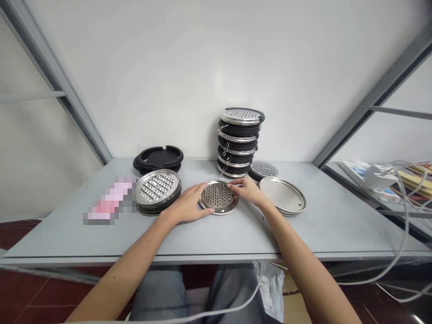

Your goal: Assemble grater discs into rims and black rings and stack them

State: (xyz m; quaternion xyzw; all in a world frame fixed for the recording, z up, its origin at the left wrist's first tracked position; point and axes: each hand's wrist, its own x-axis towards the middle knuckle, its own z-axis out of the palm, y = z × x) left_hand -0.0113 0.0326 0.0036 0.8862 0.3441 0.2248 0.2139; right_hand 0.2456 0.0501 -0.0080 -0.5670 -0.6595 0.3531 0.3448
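A round metal grater plate (218,197) lies on the table in front of me. My left hand (191,204) holds its left rim, thumb at the near edge and fingers at the far side. With fingertips pinched together, my right hand (249,191) grips the plate's upper right edge. Just left of my left hand is a tilted stack of metal grater plates (158,189). Beyond my right wrist sits a short pile of plain round metal plates (282,196) with small holes.
Black round rims (160,158) lie at the back left. A tall stack of black-ringed graters with wire clips (239,141) stands by the wall, beside perforated discs (264,169). A blurred pink item (113,200) is at left. White cables (403,216) hang at right.
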